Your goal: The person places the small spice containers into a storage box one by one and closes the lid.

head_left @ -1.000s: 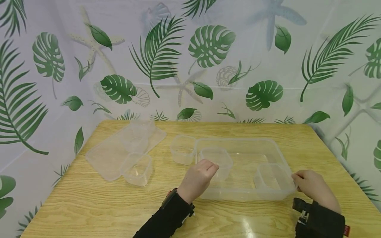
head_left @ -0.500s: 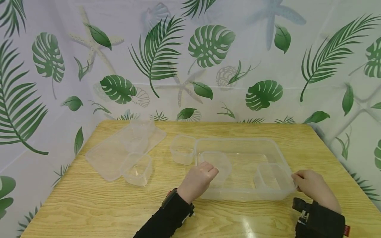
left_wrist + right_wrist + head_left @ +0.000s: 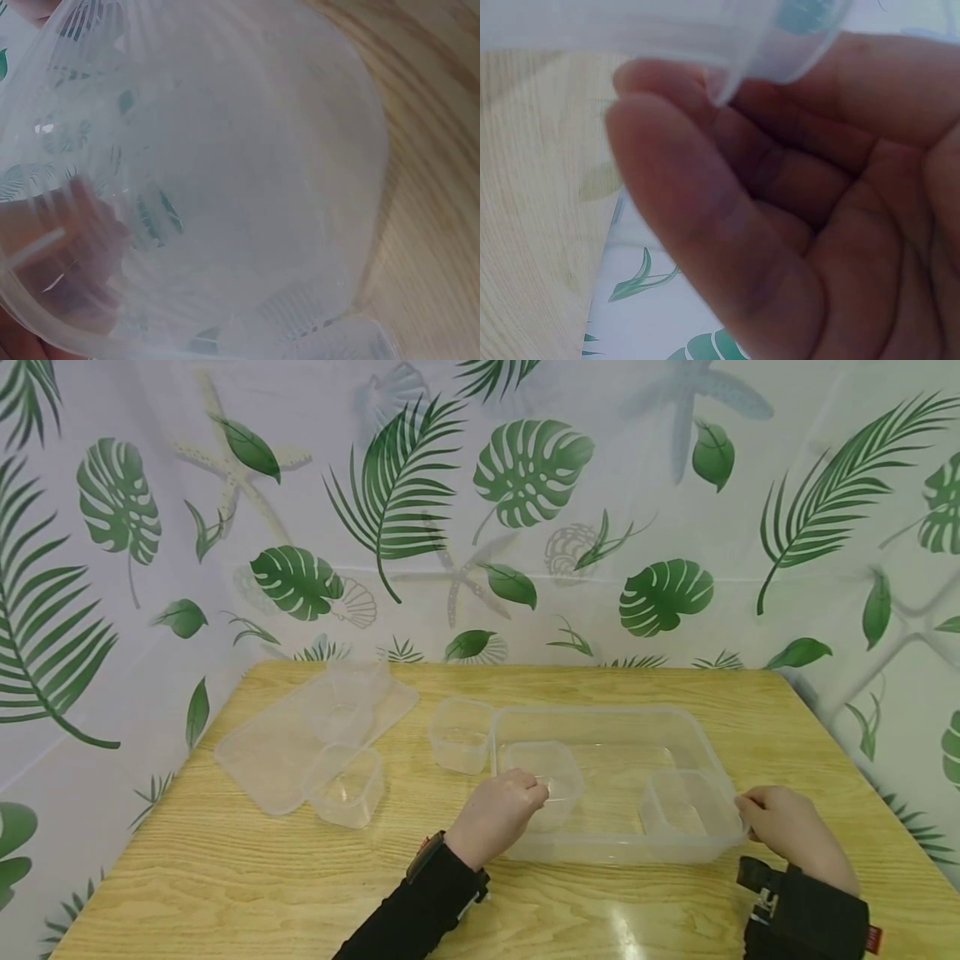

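**Clear plastic containers on wooden table: hands at large tray**

- Right hand [image 3: 780,827], 4 o'clock: fingers curled round the near right corner of the large clear tray [image 3: 600,847]; the right wrist view shows the rim against curled fingers [image 3: 705,217].
- Left hand [image 3: 497,814], 6 o'clock: fingers curled over the near rim of a small clear tub [image 3: 551,768] standing inside the tray's left end; the left wrist view shows the tub [image 3: 225,172] close up.
- Second small tub [image 3: 686,806], inside the tray's right end.
- Loose tub [image 3: 347,787], 9 o'clock, on the table [image 3: 225,877].
- Loose tub [image 3: 459,735], just beside the tray's far left corner.
- Flat clear lid [image 3: 270,752], 10 o'clock, bearing two further tubs [image 3: 345,706].
- Leaf-print backdrop [image 3: 525,485], 12 o'clock.
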Tool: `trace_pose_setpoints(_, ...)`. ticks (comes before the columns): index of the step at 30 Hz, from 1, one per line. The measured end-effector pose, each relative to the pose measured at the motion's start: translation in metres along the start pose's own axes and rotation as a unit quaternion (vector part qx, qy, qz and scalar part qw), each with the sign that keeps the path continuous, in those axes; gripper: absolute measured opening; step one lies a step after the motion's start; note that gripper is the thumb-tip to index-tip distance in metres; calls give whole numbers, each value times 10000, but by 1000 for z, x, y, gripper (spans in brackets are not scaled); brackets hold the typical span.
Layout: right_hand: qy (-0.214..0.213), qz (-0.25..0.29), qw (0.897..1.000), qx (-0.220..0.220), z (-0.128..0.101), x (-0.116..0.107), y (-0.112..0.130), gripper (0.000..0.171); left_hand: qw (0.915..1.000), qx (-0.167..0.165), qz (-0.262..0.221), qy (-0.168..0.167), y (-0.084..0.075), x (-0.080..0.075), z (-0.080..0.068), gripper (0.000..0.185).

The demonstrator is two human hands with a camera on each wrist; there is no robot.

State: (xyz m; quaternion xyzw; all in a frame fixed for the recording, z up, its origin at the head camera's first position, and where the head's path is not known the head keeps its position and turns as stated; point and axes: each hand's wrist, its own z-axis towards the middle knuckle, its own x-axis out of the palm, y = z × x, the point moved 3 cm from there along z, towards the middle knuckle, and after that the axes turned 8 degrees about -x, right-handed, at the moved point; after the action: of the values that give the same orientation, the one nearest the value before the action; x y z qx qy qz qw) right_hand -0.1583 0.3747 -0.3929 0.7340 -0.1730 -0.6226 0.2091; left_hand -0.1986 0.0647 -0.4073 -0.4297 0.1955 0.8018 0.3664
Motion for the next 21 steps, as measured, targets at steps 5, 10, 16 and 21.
trace_pose_setpoints(5,-11,-19,10000,-10,0,-1,1,33,9996,-97,68,247,0,1,1,5)
trace_pose_setpoints(10,-14,-25,10000,-11,0,-1,1,33,9988,-178,141,430,1,1,1,4)
trace_pose_setpoints(16,-12,1,10000,-28,0,-1,2,34,9983,-341,314,360,4,1,-1,12)
trace_pose_setpoints(21,-15,8,10000,-52,0,-1,2,33,9975,-623,324,11,8,-1,-2,23)
